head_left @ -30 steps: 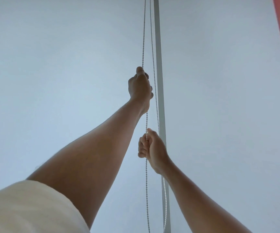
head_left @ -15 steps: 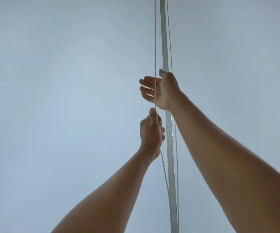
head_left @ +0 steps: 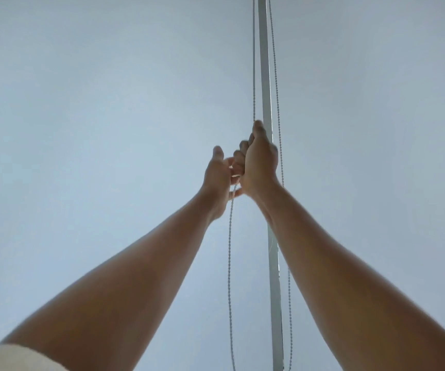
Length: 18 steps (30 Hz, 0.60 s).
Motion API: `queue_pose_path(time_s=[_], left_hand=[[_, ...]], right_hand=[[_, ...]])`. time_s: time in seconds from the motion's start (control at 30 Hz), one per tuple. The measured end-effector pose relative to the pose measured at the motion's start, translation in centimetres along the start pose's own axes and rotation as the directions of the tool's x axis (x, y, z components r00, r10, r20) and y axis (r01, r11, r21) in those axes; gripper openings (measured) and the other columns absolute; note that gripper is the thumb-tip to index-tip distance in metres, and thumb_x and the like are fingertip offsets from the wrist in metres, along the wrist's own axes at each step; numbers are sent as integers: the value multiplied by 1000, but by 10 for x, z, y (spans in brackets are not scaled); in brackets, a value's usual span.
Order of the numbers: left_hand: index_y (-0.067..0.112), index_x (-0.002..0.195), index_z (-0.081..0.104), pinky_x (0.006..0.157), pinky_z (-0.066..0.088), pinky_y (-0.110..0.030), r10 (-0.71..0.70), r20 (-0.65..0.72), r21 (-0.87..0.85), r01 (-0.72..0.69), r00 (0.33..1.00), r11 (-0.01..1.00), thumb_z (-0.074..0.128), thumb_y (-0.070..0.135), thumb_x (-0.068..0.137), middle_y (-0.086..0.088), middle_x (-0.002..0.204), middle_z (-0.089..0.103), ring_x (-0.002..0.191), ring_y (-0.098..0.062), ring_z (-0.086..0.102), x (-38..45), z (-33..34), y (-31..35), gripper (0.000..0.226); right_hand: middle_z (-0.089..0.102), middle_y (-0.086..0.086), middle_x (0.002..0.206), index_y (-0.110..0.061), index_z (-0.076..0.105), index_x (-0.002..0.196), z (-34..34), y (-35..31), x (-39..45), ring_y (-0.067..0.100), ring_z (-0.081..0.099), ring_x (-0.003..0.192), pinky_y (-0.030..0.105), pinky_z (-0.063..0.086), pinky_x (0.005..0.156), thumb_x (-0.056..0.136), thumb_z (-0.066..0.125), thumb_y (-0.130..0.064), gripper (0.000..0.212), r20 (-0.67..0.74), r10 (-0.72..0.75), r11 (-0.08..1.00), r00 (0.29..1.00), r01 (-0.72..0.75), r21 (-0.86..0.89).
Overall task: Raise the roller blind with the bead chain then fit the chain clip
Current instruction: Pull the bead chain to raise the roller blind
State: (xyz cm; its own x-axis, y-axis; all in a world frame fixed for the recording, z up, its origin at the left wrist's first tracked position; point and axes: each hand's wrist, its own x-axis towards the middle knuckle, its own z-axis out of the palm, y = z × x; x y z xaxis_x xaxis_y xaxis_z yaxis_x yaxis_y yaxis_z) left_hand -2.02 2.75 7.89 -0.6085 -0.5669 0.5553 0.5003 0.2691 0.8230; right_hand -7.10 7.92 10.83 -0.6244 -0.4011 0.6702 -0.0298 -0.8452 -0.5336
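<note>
The bead chain [head_left: 253,76] hangs in two strands beside a narrow grey vertical strip [head_left: 265,62]. My right hand [head_left: 259,164] is raised and closed in a fist around the left strand, thumb on top. My left hand [head_left: 217,175] is just left of it and slightly lower, blurred, with thumb up and fingers loosened apart. The strand falls slack past those fingers and down between my forearms. The other strand [head_left: 275,84] runs behind my right hand. No chain clip is visible.
A pale grey-blue surface [head_left: 95,103] fills the view on both sides of the strip; I cannot tell blind fabric from wall. A cream sleeve [head_left: 15,360] shows at the bottom left corner.
My right hand, open above the left half a second ago, has closed on the chain. My left hand has let go and opened. The hands are now side by side.
</note>
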Motion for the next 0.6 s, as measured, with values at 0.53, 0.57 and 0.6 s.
queue_pose_path(time_s=[0.53, 0.57, 0.6], left_hand=[[22, 63, 26, 38, 17, -14, 151, -364, -46, -179, 919, 983, 41, 46, 97, 8, 46, 20, 31, -14, 16, 9, 30, 48, 45], [23, 62, 23, 37, 16, -13, 176, -358, -55, -209, 917, 976, 41, 44, 97, 7, 50, 19, 33, -15, 15, 8, 31, 47, 44], [24, 62, 22, 38, 15, -14, 198, -348, -60, -233, 916, 971, 41, 43, 97, 5, 52, 18, 36, -15, 14, 6, 32, 47, 44]], right_hand=[[16, -4, 51, -22, 18, 56, -66, 77, -66, 16, 11, 48, 22, 15, 41, 102, 35, -40, 52, 316, 210, 950, 925, -116, -291], [19, -1, 52, -20, 20, 56, -69, 74, -61, 17, 13, 49, 23, 18, 42, 102, 32, -39, 51, 320, 225, 933, 920, -109, -342], [25, 0, 53, -19, 26, 54, -71, 71, -54, 18, 19, 49, 23, 23, 44, 101, 29, -37, 51, 307, 242, 913, 921, -108, -394]])
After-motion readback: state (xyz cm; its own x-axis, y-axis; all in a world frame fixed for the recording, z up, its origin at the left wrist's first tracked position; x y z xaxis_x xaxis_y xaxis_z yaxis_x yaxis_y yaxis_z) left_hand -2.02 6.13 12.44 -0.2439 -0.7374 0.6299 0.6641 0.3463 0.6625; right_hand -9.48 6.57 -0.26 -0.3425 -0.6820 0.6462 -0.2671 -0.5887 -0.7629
